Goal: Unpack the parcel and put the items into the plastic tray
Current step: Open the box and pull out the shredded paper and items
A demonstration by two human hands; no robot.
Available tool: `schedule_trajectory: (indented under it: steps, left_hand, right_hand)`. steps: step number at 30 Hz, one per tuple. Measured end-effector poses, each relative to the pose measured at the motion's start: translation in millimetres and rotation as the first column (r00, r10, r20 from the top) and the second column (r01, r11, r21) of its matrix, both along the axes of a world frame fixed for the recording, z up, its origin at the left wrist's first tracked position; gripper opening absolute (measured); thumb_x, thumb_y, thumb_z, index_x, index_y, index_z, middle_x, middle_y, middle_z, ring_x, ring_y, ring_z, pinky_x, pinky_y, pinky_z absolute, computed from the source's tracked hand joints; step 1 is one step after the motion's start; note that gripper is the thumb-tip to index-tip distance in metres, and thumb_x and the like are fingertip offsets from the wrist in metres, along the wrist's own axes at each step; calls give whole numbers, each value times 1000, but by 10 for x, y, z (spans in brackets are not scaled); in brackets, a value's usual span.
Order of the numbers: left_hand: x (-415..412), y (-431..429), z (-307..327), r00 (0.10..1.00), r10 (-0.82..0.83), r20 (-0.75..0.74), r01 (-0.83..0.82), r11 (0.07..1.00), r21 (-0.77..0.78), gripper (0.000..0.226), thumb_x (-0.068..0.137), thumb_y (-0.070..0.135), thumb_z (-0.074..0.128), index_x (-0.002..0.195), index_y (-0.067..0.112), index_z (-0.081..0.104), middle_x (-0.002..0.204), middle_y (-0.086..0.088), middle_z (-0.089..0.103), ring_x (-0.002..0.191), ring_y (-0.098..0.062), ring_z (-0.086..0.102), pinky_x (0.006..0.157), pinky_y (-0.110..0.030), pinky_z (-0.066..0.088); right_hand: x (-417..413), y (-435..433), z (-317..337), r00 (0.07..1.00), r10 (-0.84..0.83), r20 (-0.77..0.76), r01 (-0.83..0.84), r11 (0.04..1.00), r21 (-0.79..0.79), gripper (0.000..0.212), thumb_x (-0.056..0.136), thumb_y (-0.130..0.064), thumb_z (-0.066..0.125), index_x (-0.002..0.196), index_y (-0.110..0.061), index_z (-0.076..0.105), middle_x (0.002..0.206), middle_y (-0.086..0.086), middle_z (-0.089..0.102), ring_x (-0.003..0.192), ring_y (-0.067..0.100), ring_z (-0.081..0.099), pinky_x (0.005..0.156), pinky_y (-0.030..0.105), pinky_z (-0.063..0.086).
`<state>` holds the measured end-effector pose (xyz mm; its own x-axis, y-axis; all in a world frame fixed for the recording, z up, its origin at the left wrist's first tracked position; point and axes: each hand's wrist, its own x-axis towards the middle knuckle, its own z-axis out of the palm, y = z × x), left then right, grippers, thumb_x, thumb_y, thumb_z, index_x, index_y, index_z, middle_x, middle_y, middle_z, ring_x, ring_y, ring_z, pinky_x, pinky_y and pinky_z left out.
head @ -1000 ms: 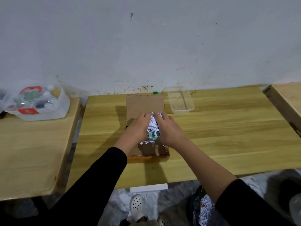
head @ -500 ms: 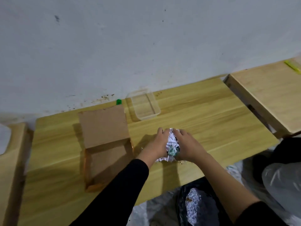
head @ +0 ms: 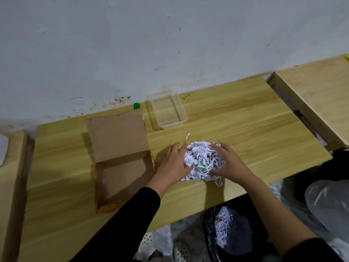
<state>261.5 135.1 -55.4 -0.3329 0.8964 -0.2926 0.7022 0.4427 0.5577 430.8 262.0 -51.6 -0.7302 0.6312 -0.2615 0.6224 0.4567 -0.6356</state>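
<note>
the wooden table runs along a pale wall, and everything for the job sits on its top. largest on it is the cardboard parcel, its lid folded back toward the wall so the brown inside lies open and looks bare. to the right of the lid, against the wall, stands the clear plastic tray, with nothing in it, well apart from the hands and set where a reach forward would meet it.

near the table's front edge, right of the parcel, lies a clump of shredded paper, and both hands cup it from either side. the left hand presses its palm and curled fingers against the clump's left flank; the right hand wraps the other side, thumb low and fingers over the top. holding it this way likely keeps the loose strips together (they shed easily, and one already trails off the near side). a bit of teal shows in the middle of the shreds, probably a packed item, though too buried to name.

below the table edge a dark bag holds more shreds, likely the spot for this packing.
</note>
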Motion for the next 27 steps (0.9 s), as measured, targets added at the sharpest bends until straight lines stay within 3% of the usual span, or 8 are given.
schedule_trajectory:
  steps: [3,7,11,16,19,22,25,27]
  left_hand:
    - [42,-38,-10,1000,26,7,-27,997,72,69,90,43,52,147,25,17,154,-2,15,142,-23,14,113,-43,28]
    - [195,-129,-156,992,57,-109,-60,998,-22,64,94,34,44,147,30,9,157,-3,10,144,-28,4,116,-51,14]
    - [210,-212,-233,977,196,-88,-206,969,-134,60,95,45,36,147,23,15,157,-8,8,144,-34,0,116,-53,9]
    - [178,-140,-136,931,360,-61,-355,932,78,59,92,37,46,142,12,28,150,-12,23,140,-30,16,113,-43,20]
    - [280,1,-82,988,154,31,-156,936,317,55,90,34,42,140,13,33,147,-6,30,137,-21,27,112,-45,29]
    - [394,67,-205,992,-113,-59,124,962,242,56,97,37,33,148,21,15,157,1,15,145,-13,10,119,-39,15]
    - [329,37,-400,998,-49,-44,57,974,220,58,99,42,23,148,24,0,157,9,-1,143,-3,-8,120,-32,4]
    - [280,-27,-447,995,-92,-33,98,965,243,58,98,45,21,147,27,-3,155,13,-6,142,1,-13,119,-27,-1]
  right_hand:
    - [-8,-78,78,994,-10,-113,11,1000,8,70,71,-28,79,133,-25,47,143,8,35,130,20,37,105,34,35]
    - [-73,-217,-38,995,79,-68,-73,993,97,48,86,-18,62,131,-23,49,138,9,43,123,25,45,101,38,41]
    - [65,-133,-64,989,-136,-60,140,988,59,43,87,-6,58,128,-13,53,132,13,49,104,23,54,93,31,43]
    - [177,-109,-13,954,-273,-125,283,957,66,38,80,-2,61,116,-11,58,133,13,45,118,27,48,92,26,37]
    - [59,-197,18,962,-165,-216,195,973,121,35,83,-9,62,117,-16,58,129,7,48,118,19,44,96,27,35]
    - [-43,-208,-89,984,21,-179,17,977,211,35,88,-12,55,122,-14,57,121,8,56,111,20,50,93,31,43]
    - [22,-79,-205,987,-32,-155,56,987,152,27,93,-18,49,115,-9,61,113,10,59,102,25,55,83,34,46]
    - [126,9,-222,987,-120,-111,127,990,54,30,94,-23,51,120,-10,60,126,10,55,112,26,54,86,25,40]
